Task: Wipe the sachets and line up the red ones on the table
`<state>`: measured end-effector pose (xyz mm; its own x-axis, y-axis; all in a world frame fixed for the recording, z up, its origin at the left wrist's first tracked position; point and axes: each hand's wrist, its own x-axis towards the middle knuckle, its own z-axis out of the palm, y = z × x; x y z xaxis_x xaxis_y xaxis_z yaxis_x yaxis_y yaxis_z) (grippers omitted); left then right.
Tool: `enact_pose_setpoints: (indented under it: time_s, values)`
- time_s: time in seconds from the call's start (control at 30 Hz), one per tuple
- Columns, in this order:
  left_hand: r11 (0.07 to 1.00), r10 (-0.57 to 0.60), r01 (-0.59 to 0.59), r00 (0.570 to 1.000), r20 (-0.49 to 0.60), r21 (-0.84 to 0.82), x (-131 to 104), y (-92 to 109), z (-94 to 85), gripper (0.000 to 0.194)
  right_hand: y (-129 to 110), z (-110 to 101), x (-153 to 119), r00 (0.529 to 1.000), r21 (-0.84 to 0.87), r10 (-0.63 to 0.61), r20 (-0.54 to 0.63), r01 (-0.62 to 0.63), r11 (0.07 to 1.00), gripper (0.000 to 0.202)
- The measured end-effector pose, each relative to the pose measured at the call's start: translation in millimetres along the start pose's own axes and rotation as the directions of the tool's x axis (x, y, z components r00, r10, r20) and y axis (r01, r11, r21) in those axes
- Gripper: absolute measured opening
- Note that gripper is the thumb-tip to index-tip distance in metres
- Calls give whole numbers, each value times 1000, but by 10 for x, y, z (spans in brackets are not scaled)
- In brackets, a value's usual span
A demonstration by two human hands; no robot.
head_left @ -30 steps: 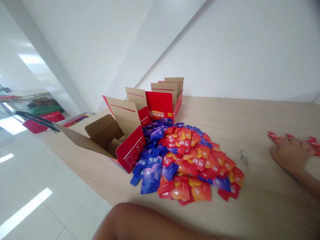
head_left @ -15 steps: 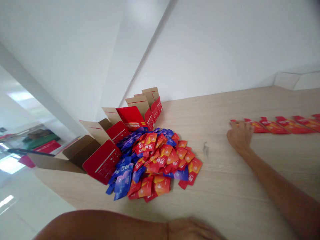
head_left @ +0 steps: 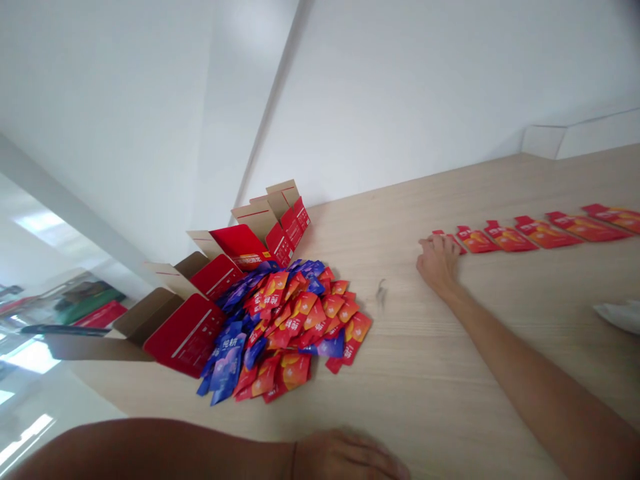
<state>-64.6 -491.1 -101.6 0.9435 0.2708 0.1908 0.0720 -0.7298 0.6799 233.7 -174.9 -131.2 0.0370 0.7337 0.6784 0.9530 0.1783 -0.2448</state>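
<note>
1. Left hand [head_left: 345, 457]: nearer than the pouch pile [head_left: 295, 320], palm down on the table [head_left: 430, 393]; grip unclear.
2. Pouch pile: red and blue, touching the open boxes [head_left: 187, 333] on its left.
3. Right hand [head_left: 439, 263]: right of the pile, fingers curled over the end of a red pouch row [head_left: 547, 230]; pinch unclear.

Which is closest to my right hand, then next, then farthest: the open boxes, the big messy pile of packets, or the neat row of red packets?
From your right hand:
1. Row of red packets: starts at your fingers, runs right.
2. Messy pile: to the left.
3. Open boxes: farther left, past the pile.
</note>
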Motion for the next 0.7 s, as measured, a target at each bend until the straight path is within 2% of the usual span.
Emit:
enact_pose_setpoints:
  time_s: [0.1, 0.23, 0.37, 0.57, 0.63, 0.7]
  values:
    - [986, 25, -32, 999, 42, 161, 19, 26, -27, 58, -20, -28, -10, 1000, 8, -10, 26, 10, 1000, 40]
    - [899, 84, -137, 986, 142, 417, 20, 36, -22, 44, -25, -40, -33, 1000, 23, 20, 22, -20, 1000, 40]
    - [857, 103, -169, 982, 159, 487, 37, 40, -8, 52, -3, -15, -49, 999, 15, 35, 27, -35, 999, 38]
    - [786, 144, -201, 979, 144, 585, 47, 26, -3, 42, 34, 19, -48, 996, -18, 82, 31, -81, 997, 37]
    - [745, 190, -225, 974, 123, 629, 80, 50, -17, 41, 32, 16, -45, 995, -41, 92, 46, -90, 995, 37]
    - [672, 289, -279, 952, 105, 686, 182, 116, -60, 38, 24, 4, -44, 993, -56, 96, 66, -92, 994, 38]
